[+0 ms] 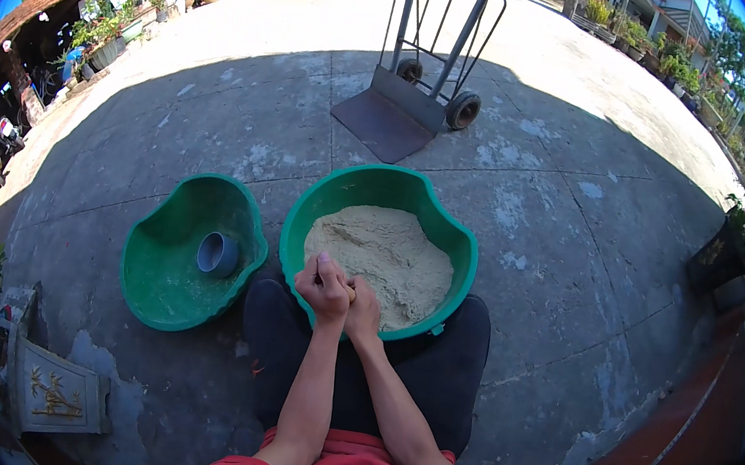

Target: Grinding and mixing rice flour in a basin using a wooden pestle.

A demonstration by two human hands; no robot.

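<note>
In front of my knees stands a round green plastic tub (pixel 470 272) with a notched rim, partly filled with a pale, powdery, meal-like material (pixel 388 258). Over its near left rim, my two hands are close together. My left hand (pixel 323 292) is closed in a fist, thumb up, around a tan, wooden-looking handle (pixel 350 293). My right hand (pixel 364 311) is closed beside it at the same handle; what lies inside its fingers is hidden. Left of the tub, a shallower green basin (pixel 156 252) holds a grey-blue cup or short pipe piece (pixel 218 254).
A hand truck (pixel 392 114) with a flat metal toe plate and two black wheels stands beyond the tub. A grey planter (pixel 56 389) is at the lower left. Potted plants line the far edges of the concrete yard (pixel 558 237). A dark pot (pixel 718 261) stands at the right.
</note>
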